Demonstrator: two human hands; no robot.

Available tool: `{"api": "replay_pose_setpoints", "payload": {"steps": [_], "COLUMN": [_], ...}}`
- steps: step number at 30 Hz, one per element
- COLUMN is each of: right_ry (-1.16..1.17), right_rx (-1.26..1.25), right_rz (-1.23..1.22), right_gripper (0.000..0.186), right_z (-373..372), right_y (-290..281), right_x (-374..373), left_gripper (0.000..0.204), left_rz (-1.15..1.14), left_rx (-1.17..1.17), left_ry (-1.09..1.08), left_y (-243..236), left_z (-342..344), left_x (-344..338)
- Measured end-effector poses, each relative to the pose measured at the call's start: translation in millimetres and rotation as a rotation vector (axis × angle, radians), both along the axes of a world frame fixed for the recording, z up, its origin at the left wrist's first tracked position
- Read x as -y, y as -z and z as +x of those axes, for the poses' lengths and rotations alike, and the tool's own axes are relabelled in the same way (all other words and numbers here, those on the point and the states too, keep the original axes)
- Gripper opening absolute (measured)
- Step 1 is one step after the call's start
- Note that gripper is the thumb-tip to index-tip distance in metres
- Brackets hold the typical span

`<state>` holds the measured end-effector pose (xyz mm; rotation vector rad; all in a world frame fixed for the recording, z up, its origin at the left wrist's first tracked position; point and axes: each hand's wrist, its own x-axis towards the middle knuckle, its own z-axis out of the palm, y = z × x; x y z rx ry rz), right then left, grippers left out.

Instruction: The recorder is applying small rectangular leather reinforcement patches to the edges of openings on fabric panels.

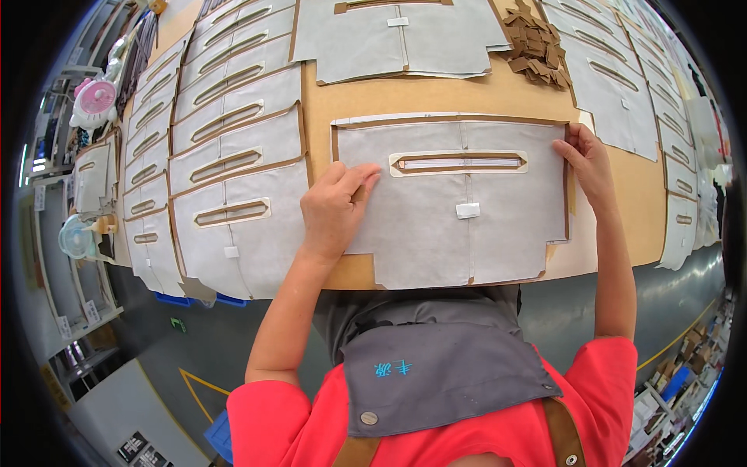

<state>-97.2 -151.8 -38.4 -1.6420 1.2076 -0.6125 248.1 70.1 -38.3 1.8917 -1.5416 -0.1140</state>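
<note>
A grey leather-like panel (420, 233) with brown edges lies on the table in front of me. Across its upper half runs a slot with a pale, brown-lined frame (459, 163), and a small white tag (468, 210) sits below that. My left hand (336, 206) rests over the panel's left edge, thumb and fingers pressed together; anything between them is hidden. At the upper right corner, my right hand (589, 165) grips the panel's brown edge, its thumb on the grey face and its fingers around the border.
Overlapping rows of similar panels lie at the left (249, 191) and right (622, 105). Another panel (358, 47) is at the far side, beside a heap of brown scraps (537, 48). A pink fan (96, 97) stands off the left side. The table's near edge curves before me.
</note>
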Motion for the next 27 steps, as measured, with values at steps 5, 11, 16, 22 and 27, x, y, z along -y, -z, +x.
{"api": "replay_pose_setpoints", "payload": {"steps": [5, 11, 16, 22, 27], "right_ry": [0.013, 0.038, 0.047, 0.07, -0.062], "right_rx": [-0.024, -0.1, -0.122, -0.15, -0.146], "right_rz": [-0.009, -0.071, -0.103, -0.131, -0.639], "right_gripper": [0.027, 0.033, 0.037, 0.043, 0.033], "right_z": [0.7, 6.2, 2.3, -4.2, 6.5], "right_y": [-2.5, -6.4, 0.0, -1.6, -5.2], "right_x": [-2.1, -9.3, -8.7, -12.5, -45.3], "left_gripper": [0.018, 0.029, 0.038, 0.035, 0.036], "left_rz": [-0.011, -0.013, -0.025, -0.014, 0.03], "left_rx": [0.039, 0.183, 0.239, 0.142, 0.175], "left_ry": [0.054, 0.115, 0.135, 0.153, 0.159], "left_y": [6.8, 12.0, 13.6, 9.1, 7.1], "left_z": [-1.3, 1.5, 2.5, -1.6, 2.2], "left_x": [1.7, -3.1, -4.7, 0.4, -3.9]}}
